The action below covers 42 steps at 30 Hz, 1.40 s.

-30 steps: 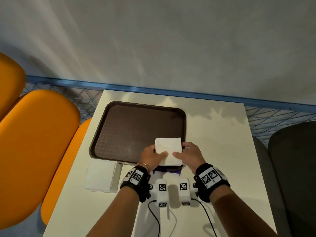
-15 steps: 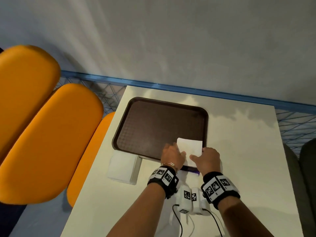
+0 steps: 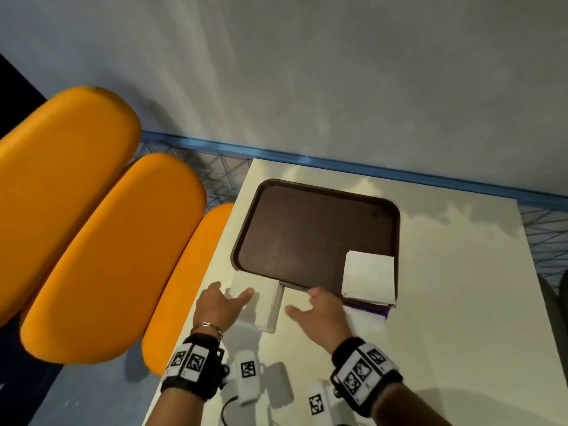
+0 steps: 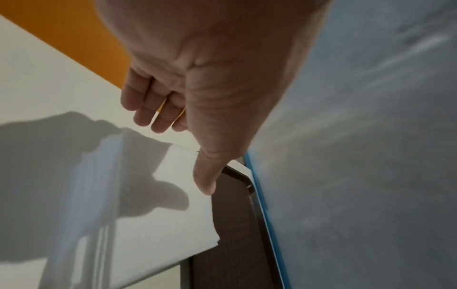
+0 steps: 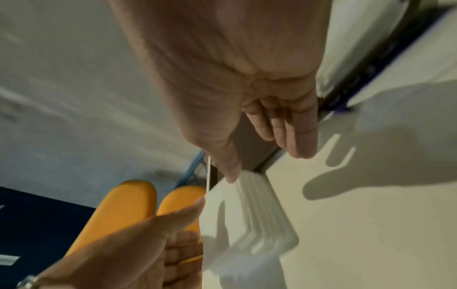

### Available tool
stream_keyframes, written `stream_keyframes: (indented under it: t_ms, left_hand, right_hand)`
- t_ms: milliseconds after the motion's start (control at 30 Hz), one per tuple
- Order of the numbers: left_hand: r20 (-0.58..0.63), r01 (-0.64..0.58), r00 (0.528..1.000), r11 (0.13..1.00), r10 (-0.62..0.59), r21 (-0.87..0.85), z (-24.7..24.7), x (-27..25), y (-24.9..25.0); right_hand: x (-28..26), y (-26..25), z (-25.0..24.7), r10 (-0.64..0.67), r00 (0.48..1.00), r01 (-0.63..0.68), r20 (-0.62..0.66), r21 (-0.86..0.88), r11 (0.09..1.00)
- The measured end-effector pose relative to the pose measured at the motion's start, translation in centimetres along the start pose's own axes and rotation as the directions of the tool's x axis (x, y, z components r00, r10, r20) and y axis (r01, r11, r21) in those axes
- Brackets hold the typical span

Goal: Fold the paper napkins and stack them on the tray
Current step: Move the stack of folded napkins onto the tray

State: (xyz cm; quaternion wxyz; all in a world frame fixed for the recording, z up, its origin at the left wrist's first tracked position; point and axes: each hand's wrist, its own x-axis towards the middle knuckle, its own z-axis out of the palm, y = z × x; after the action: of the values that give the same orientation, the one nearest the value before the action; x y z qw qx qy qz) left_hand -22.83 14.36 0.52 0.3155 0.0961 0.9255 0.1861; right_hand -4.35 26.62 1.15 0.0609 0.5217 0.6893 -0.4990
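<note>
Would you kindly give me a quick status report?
Both hands open, left hand and right hand over unfolded napkin stack. Folded napkin on tray. Nothing in the way.

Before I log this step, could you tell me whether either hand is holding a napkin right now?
No, the left hand and right hand are open over the unfolded napkin stack, gripping nothing.

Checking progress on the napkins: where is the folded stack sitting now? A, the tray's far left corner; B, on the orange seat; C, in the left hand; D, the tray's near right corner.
D: the folded napkins lie at the near right corner of the tray.
</note>
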Motion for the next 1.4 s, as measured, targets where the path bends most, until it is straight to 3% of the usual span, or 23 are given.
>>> stream_keyframes:
  t_ms: [100,233,367,500,800,967,1200,1400]
  left_hand:
    - [0.12,0.0,0.993,0.997,-0.009,0.074,0.3,1.2,-0.9]
    - [0.125,-0.05,0.992,0.99,0.033,0.133,1.0,1.6,-0.6]
    - [0.155,-0.044,0.988,0.993,0.026,0.109,1.7,1.8,-0.7]
    - [0.189,-0.037,0.981,0.998,0.028,0.047,1.5,2.3,-1.2]
    - [0.31,-0.049,0.948,0.995,0.074,-0.085,1.0,2.9,-1.9]
    - [0.251,-0.145,0.953,0.983,0.169,-0.112,1.4,2.0,-2.6]
    - [0.222,-0.1,0.963,0.967,0.153,-0.233,1.4,1.9,-3.4]
    - [0.266,-0.087,0.948,0.949,0.172,-0.303,1.0,1.8,-2.9]
  right_hand:
    - [0.4,-1.5,3.8,0.102,0.992,-0.097,0.079,-0.066,0.993]
    - [0.9,-3.4,6.3,0.148,0.988,-0.146,0.038,-0.055,0.988]
    - [1.2,-4.1,6.6,0.22,0.975,-0.221,-0.041,-0.022,0.975]
    - [1.7,-3.4,7.3,0.28,0.96,-0.278,-0.025,0.05,0.959]
    - [4.0,-0.2,7.5,0.217,0.969,-0.228,0.118,0.089,0.97]
    - [1.8,-1.7,6.7,0.187,0.98,-0.189,0.067,0.032,0.981]
    - [1.6,-1.1,6.7,0.138,0.989,-0.137,0.044,-0.027,0.99]
    - [1.6,-0.8,6.6,0.133,0.991,-0.133,0.024,0.029,0.991]
